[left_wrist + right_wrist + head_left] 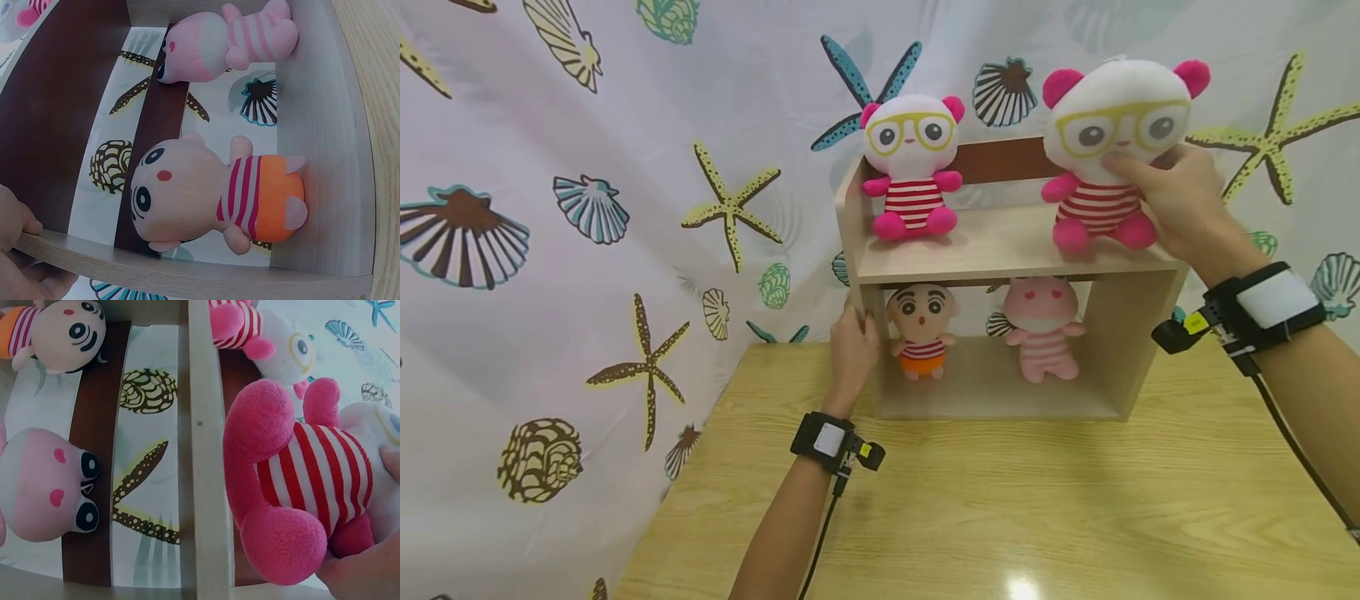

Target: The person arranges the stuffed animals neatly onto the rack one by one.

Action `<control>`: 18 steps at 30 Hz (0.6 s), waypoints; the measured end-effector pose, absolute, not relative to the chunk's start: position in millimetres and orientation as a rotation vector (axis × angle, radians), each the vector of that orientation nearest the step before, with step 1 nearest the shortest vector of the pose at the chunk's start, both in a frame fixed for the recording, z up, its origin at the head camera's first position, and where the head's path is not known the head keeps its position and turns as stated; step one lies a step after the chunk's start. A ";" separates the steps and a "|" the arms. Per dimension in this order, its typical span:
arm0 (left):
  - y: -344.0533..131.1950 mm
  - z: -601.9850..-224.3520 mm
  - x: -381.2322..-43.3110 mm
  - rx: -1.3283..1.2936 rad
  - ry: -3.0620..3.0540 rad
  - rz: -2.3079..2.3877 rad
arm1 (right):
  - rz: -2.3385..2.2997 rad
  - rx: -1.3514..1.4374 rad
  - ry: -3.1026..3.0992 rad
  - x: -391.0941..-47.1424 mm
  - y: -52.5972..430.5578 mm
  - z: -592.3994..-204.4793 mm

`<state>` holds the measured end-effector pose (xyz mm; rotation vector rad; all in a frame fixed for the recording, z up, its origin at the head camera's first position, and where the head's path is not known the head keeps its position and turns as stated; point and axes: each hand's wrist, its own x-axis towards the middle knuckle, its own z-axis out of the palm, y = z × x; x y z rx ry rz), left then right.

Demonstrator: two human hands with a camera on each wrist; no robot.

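Note:
My right hand [1183,200] grips a plush panda [1108,158] with pink ears, yellow glasses and a red-striped body by its head, at the right of the upper shelf [992,242]. In the right wrist view the panda's pink feet [284,544] are close to the shelf's front edge; whether they touch the board I cannot tell. With its fingers round the left side panel of the small wooden shelf unit [868,354], my left hand [853,346] holds it. A matching plush panda [912,167] sits at the upper left.
In the lower compartment stand a plush boy doll [922,332] in orange shorts and a pink striped plush toy [1042,329]. The unit rests on a wood-grain table [1000,492]. Behind it hangs a cloth [700,108] printed with shells and starfish.

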<state>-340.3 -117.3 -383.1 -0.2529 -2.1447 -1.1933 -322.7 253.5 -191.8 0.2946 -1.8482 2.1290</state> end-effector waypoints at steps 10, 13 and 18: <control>-120.2 -383.9 -341.3 -0.254 -2.149 -1.208 | 2.060 0.104 -1.937 -348.2 256.3 -189.0; -119.8 -383.8 -341.8 -0.260 -2.145 -1.195 | 2.045 0.122 -1.944 -355.6 255.6 -190.0; -118.6 -384.2 -340.9 -0.273 -2.132 -1.188 | 2.008 0.162 -1.980 -366.3 255.5 -191.1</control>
